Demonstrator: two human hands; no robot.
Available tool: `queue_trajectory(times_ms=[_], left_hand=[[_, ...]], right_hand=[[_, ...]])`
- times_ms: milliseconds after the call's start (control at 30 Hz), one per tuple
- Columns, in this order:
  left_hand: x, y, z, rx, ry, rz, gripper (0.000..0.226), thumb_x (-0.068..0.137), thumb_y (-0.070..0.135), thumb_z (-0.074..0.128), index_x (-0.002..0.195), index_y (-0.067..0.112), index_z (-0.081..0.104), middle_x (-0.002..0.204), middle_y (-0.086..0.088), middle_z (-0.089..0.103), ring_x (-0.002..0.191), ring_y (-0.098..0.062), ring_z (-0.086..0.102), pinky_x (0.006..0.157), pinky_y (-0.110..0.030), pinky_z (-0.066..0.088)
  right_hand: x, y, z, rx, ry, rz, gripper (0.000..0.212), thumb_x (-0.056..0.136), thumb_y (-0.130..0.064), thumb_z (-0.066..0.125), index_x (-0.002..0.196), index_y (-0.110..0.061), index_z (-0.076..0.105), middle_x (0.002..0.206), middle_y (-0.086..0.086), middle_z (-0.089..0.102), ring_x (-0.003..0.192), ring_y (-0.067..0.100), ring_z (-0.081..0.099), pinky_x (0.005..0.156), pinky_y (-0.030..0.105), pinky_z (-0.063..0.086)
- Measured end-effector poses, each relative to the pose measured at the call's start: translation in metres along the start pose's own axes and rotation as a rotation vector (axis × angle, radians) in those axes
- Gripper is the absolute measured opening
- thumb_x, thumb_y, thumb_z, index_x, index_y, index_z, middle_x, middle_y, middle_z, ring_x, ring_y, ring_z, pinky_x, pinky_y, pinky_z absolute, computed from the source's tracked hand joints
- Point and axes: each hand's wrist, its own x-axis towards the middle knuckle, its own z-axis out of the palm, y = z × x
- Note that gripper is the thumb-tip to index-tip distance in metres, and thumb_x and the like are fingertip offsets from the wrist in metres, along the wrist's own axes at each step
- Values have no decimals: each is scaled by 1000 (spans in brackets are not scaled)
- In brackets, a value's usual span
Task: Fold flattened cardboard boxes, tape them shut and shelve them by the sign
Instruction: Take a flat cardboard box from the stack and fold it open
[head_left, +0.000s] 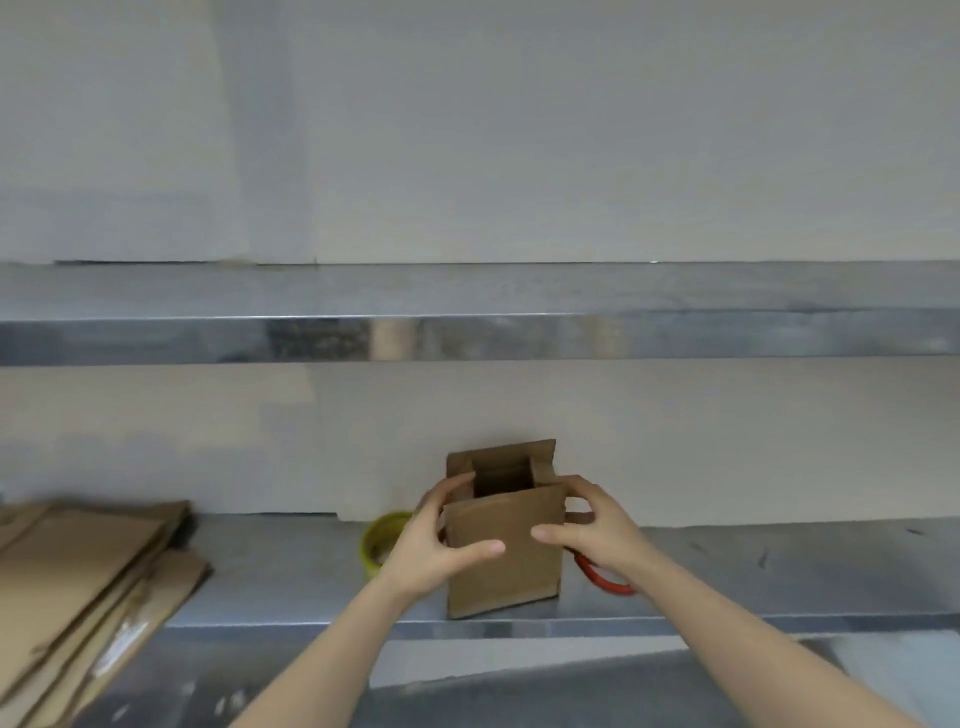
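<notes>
2 bare forearms reach up from the bottom edge to 1 small box (506, 571), which stands on a metal table (291, 571) close to the front edge, approx. mid-frame. The left hand (441, 545) grips the box's left side, thumb lying across the near face and fingers curled round the top left corner. The right hand (592, 530) grips the right side the same way, thumb on the near face and fingers hooked over the top right corner. The 2 thumb tips point at each other w/ a small gap btwn them. The box top is open: dark inside shows, 1 flap stands up at the back and the side flaps are partly raised. Just behind the left hand sits 1 yellow tape roll (379, 535), partly hidden by the wrist. Under the right wrist lies 1 red loop (605, 579), flat on the table; what it belongs to can't be told. Far left, 1 pile of flat cardboard (88, 582) hangs over the table's front edge; at least 3 sheets show, exact no. unclear due to blur. Behind all this is a pale wall (519, 130), and above the box runs 1 metal shelf (519, 338) across the full width.
</notes>
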Motion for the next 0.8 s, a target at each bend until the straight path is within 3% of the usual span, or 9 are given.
queue_trajectory(times_ms=[167, 267, 300, 400, 500, 567, 633, 733, 800], left_hand=[[0, 1, 9, 117, 40, -28, 75, 58, 75, 70, 125, 48, 50, 143, 17, 33, 129, 3, 35, 104, -24, 38], [-1, 5, 13, 66, 69, -53, 57, 68, 78, 58, 115, 45, 60, 143, 16, 33, 133, 2, 33, 106, -21, 32], [-1, 7, 14, 31, 81, -57, 51, 75, 74, 57, 113, 40, 63, 142, 15, 35, 130, 6, 35, 104, -15, 31], [1, 9, 17, 0, 130, -101, 33, 90, 44, 57, 112, 21, 69, 137, 10, 39, 106, 21, 40, 76, 5, 34], [4, 9, 17, 89, 237, -94, 17, 88, 42, 64, 97, 28, 66, 123, 8, 52, 105, 4, 51, 69, 1, 36], [6, 6, 16, 155, 295, -65, 30, 84, 46, 68, 96, 23, 54, 109, 5, 58, 101, -9, 55, 67, -5, 38], [8, 6, 17, 144, 321, -70, 42, 83, 40, 71, 101, 18, 41, 106, 3, 56, 102, -11, 55, 68, -7, 40], [9, 10, 14, 101, 264, -49, 65, 82, 34, 73, 128, 31, 27, 110, 12, 50, 107, -5, 54, 74, -6, 41], [12, 11, 11, 160, 208, -39, 76, 84, 36, 71, 141, 39, 21, 113, 14, 48, 104, -1, 51, 82, -11, 40]], right_hand=[[3, 5, -12, -148, -73, -80, 76, 71, -57, 75, 135, -29, 45, 141, -8, 40, 121, 12, 46, 90, 21, 42], [9, 7, -15, -183, -57, -130, 68, 74, -64, 67, 128, -25, 55, 143, -8, 40, 125, 12, 46, 98, 23, 39], [11, 8, -15, -190, -55, -134, 65, 78, -64, 63, 128, -23, 57, 145, -9, 39, 129, 12, 43, 100, 23, 36], [16, 10, -14, -168, -56, -147, 53, 86, -56, 59, 126, -22, 62, 141, -9, 46, 127, 10, 45, 100, 22, 35], [17, 10, -13, -171, -14, -175, 44, 87, -45, 65, 121, -18, 62, 127, -7, 55, 118, 12, 52, 94, 22, 40], [17, 11, -12, -193, 27, -187, 40, 85, -42, 68, 115, -16, 59, 121, -4, 56, 115, 13, 53, 92, 24, 42], [15, 9, -12, -182, 50, -204, 40, 84, -39, 71, 114, -18, 54, 121, -3, 55, 113, 13, 54, 91, 25, 45], [13, 2, -13, -160, 42, -233, 71, 83, -35, 73, 140, -26, 32, 134, -1, 46, 111, 14, 54, 89, 25, 47], [15, -3, -16, -250, 2, -256, 90, 85, -35, 70, 152, -32, 10, 146, 0, 28, 116, 19, 54, 86, 22, 46]])
